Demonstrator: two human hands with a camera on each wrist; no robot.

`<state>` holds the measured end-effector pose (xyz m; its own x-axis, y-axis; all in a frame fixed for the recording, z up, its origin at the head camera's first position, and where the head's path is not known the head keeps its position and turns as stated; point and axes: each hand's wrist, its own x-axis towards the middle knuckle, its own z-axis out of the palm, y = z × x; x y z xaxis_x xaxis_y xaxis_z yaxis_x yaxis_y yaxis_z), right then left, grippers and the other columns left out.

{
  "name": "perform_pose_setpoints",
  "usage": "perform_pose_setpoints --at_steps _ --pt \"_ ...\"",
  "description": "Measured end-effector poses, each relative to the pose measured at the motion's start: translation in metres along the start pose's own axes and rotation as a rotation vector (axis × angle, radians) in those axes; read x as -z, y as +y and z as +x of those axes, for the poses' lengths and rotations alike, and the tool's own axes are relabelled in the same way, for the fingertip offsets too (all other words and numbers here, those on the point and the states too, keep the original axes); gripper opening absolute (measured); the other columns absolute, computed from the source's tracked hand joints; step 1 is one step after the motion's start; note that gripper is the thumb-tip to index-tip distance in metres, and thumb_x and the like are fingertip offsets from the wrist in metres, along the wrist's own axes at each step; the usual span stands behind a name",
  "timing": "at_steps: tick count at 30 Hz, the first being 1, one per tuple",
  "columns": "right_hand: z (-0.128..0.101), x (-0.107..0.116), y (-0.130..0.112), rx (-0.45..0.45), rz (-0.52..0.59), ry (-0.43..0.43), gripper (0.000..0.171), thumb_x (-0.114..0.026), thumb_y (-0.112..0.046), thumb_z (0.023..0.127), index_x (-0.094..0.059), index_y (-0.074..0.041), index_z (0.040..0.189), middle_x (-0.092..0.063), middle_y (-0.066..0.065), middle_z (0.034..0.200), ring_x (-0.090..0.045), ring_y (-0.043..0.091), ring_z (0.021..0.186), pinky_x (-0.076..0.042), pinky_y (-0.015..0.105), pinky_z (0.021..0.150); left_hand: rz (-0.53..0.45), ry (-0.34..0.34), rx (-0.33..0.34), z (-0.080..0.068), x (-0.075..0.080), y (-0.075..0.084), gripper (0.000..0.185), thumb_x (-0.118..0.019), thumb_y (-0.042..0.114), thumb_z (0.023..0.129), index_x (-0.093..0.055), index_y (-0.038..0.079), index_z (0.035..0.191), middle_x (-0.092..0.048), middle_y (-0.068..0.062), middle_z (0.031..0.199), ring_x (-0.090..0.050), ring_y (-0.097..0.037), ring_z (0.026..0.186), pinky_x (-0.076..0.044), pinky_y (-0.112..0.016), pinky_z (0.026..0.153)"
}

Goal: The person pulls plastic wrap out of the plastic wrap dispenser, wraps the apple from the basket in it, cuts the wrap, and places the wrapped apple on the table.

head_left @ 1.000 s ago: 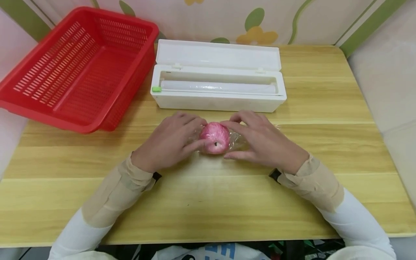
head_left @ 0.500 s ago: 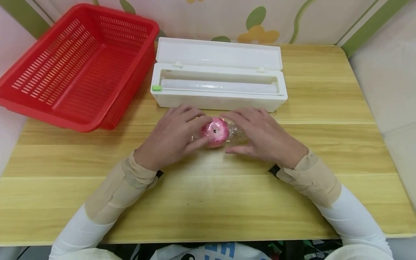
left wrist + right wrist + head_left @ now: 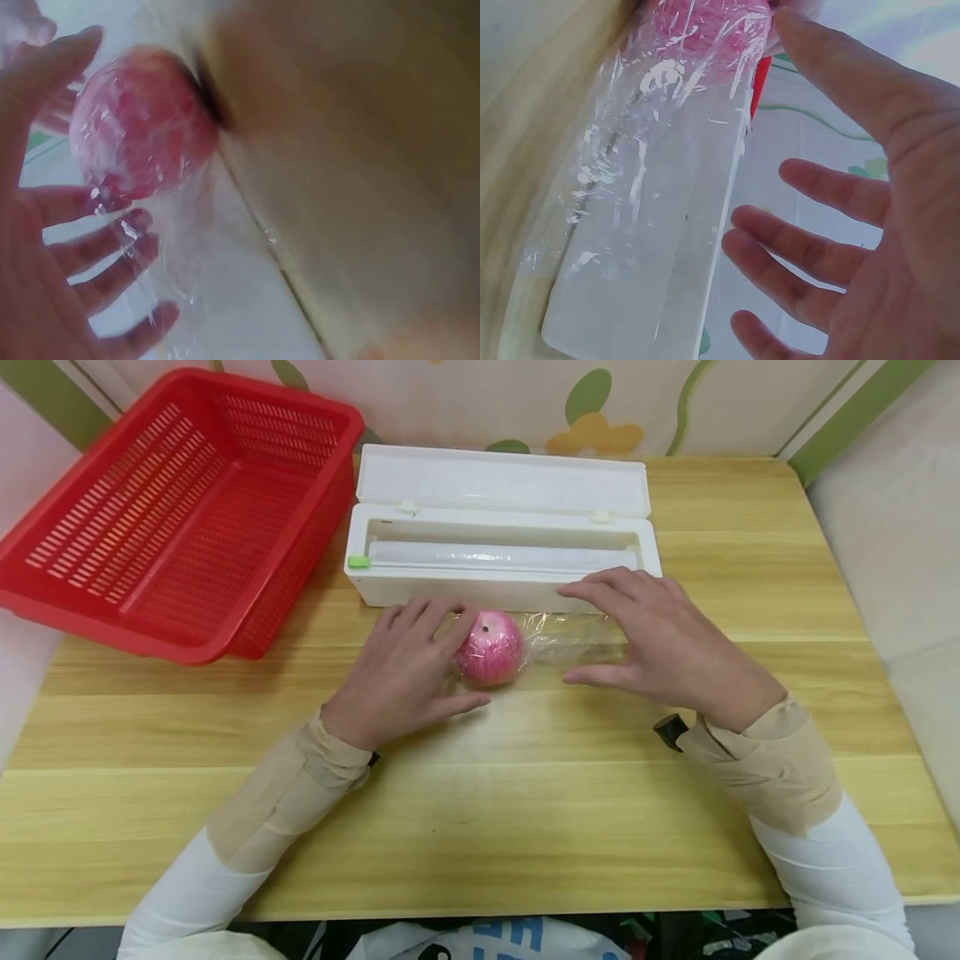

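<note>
A pinkish-red apple [image 3: 491, 652], wrapped in clear cling film, sits on the table just in front of the white box. A loose tail of the cling film [image 3: 573, 639] stretches from the apple toward the right. My left hand [image 3: 405, 668] is at the apple's left side with its fingers spread. In the left wrist view its fingertips [image 3: 135, 221] lie by the film at the apple, while the thumb stands off. My right hand [image 3: 667, 643] hovers around the film's right end. Seen from the right wrist, its fingers [image 3: 802, 247] are parted and hold nothing.
Behind the apple stands a white cling film dispenser box [image 3: 480, 592], its lid [image 3: 502, 481] raised and a film roll [image 3: 502, 556] inside. A red plastic basket [image 3: 300, 552] stands at the back left. The wooden table [image 3: 480, 835] ends at a patterned wall.
The apple has rolled away from me, toward the box, its dark-centred end turning upward and back. My right hand has moved right, off the apple, and the film tail shows between.
</note>
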<state>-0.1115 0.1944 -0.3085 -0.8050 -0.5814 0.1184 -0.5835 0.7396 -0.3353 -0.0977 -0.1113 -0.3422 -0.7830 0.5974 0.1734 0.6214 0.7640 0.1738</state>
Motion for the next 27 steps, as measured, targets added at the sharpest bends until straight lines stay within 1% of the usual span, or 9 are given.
perform_pose_setpoints --at_steps 6,9,13,17,19,20,23,25,27 --pt "0.001 0.001 0.001 -0.019 -0.004 -0.028 0.091 -0.095 -0.042 0.077 -0.052 -0.021 0.154 -0.059 0.012 0.147 -0.053 0.035 0.137 -0.037 0.064 0.111 0.092 0.099 0.018 0.001 -0.007 0.0 0.083 -0.093 0.052 0.076 -0.062 0.005 0.137 -0.059 -0.016 0.139 -0.052 -0.037 0.13 -0.031 -0.066 0.115" --pt "0.001 0.001 0.001 -0.016 -0.006 -0.034 0.092 -0.096 -0.043 0.076 -0.051 -0.022 0.155 -0.057 0.012 0.149 -0.052 0.037 0.139 -0.035 0.068 0.113 0.097 0.099 0.017 0.003 -0.005 -0.003 0.077 -0.089 0.055 0.078 -0.066 0.007 0.132 -0.061 -0.014 0.135 -0.052 -0.037 0.13 -0.03 -0.066 0.114" --pt "-0.001 0.001 0.0 0.006 0.001 -0.042 0.095 -0.096 -0.044 0.074 -0.051 -0.024 0.155 -0.055 0.01 0.154 -0.049 0.036 0.142 -0.033 0.072 0.115 0.002 -0.014 0.041 0.002 0.007 -0.01 0.07 -0.083 0.064 0.077 -0.073 0.011 0.122 -0.065 -0.009 0.128 -0.049 -0.033 0.132 -0.028 -0.065 0.115" --pt "-0.002 0.001 -0.002 0.042 0.031 -0.089 0.094 -0.096 -0.047 0.074 -0.053 -0.023 0.154 -0.053 0.007 0.159 -0.046 0.034 0.147 -0.033 0.068 0.116 -0.168 -0.203 0.086 -0.001 0.018 -0.02 0.06 -0.074 0.065 0.083 -0.079 0.012 0.108 -0.066 -0.003 0.119 -0.046 -0.026 0.131 -0.027 -0.061 0.115" --pt "-0.002 0.0 -0.002 0.055 0.049 -0.133 0.092 -0.093 -0.051 0.076 -0.053 -0.022 0.154 -0.052 0.005 0.16 -0.044 0.034 0.15 -0.032 0.066 0.118 -0.223 -0.284 0.113 -0.002 0.02 -0.026 0.06 -0.068 0.064 0.088 -0.079 0.01 0.111 -0.066 -0.004 0.122 -0.046 -0.026 0.131 -0.028 -0.06 0.114" --pt "-0.001 -0.001 -0.002 0.058 0.057 -0.155 0.092 -0.092 -0.052 0.078 -0.052 -0.022 0.155 -0.052 0.005 0.161 -0.044 0.033 0.151 -0.032 0.065 0.119 -0.24 -0.317 0.126 -0.002 0.021 -0.029 0.062 -0.065 0.064 0.09 -0.077 0.01 0.118 -0.065 -0.006 0.126 -0.046 -0.027 0.132 -0.028 -0.062 0.114" --pt "0.001 -0.005 -0.001 0.05 0.078 -0.193 0.088 -0.088 -0.051 0.082 -0.052 -0.018 0.155 -0.054 0.005 0.159 -0.045 0.033 0.151 -0.032 0.064 0.123 -0.264 -0.336 0.15 -0.003 0.022 -0.038 0.066 -0.06 0.061 0.095 -0.064 0.013 0.14 -0.059 -0.009 0.143 -0.042 -0.031 0.142 -0.025 -0.066 0.118" --pt "0.002 -0.007 0.001 0.047 0.092 -0.188 0.084 -0.088 -0.048 0.084 -0.053 -0.015 0.154 -0.058 0.007 0.155 -0.05 0.033 0.148 -0.036 0.061 0.123 -0.288 -0.315 0.15 -0.004 0.025 -0.043 0.07 -0.059 0.06 0.097 -0.052 0.018 0.152 -0.05 -0.009 0.155 -0.035 -0.033 0.151 -0.019 -0.068 0.124" --pt "0.004 -0.009 0.004 0.043 0.107 -0.174 0.08 -0.088 -0.043 0.086 -0.055 -0.012 0.152 -0.06 0.009 0.152 -0.053 0.033 0.145 -0.038 0.057 0.122 -0.31 -0.279 0.125 -0.005 0.028 -0.047 0.067 -0.058 0.058 0.099 -0.046 0.023 0.156 -0.044 -0.006 0.162 -0.03 -0.032 0.156 -0.016 -0.068 0.126"
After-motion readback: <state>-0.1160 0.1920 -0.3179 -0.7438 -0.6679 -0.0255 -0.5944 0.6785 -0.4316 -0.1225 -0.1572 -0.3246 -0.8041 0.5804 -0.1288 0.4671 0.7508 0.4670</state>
